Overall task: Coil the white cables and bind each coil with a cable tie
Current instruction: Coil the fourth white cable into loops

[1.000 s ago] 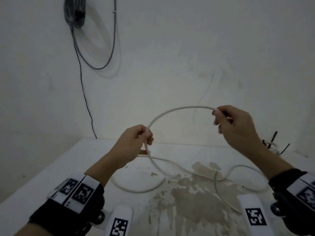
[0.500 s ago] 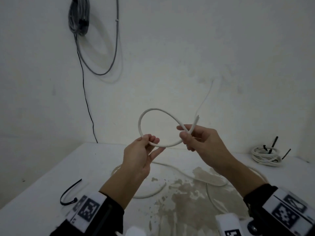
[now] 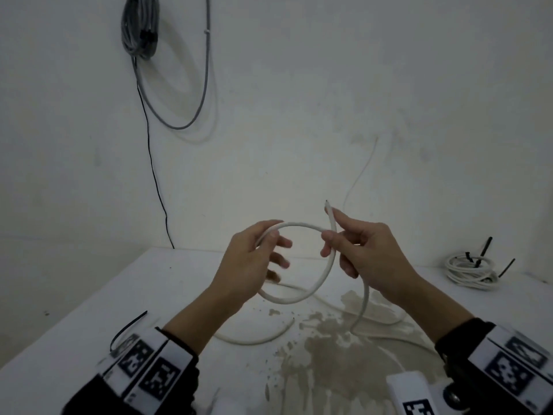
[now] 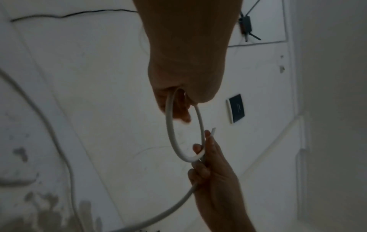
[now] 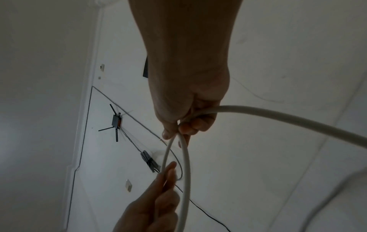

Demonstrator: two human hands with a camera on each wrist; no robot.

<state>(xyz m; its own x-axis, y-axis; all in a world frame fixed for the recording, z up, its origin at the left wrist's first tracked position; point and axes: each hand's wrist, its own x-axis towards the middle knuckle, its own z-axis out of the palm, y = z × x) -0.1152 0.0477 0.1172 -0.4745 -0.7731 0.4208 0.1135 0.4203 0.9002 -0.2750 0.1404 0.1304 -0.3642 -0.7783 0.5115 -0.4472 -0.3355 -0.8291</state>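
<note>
A white cable (image 3: 299, 225) is bent into one loop in the air above the table (image 3: 149, 295). My left hand (image 3: 276, 238) pinches the loop's left side between thumb and fingers. My right hand (image 3: 329, 238) pinches the spot where the loop crosses itself, with the cut end (image 3: 328, 206) pointing up. Below the right hand the cable (image 3: 363, 301) drops to the table and trails across it. The left wrist view shows the narrow loop (image 4: 168, 125) running from my left hand (image 4: 178, 106) to the right hand (image 4: 202, 150). A loose black cable tie (image 3: 128, 327) lies at the table's left.
A tied white coil (image 3: 469, 271) with black ties sticking out sits at the back right. A brown stain (image 3: 329, 354) covers the table's middle front. A grey cable bundle (image 3: 139, 28) and a thin black wire (image 3: 152, 163) hang on the wall.
The hands have come together, closing the wide arc of cable into a full loop. The right hand now holds the crossing, with the cable end turned upward.
</note>
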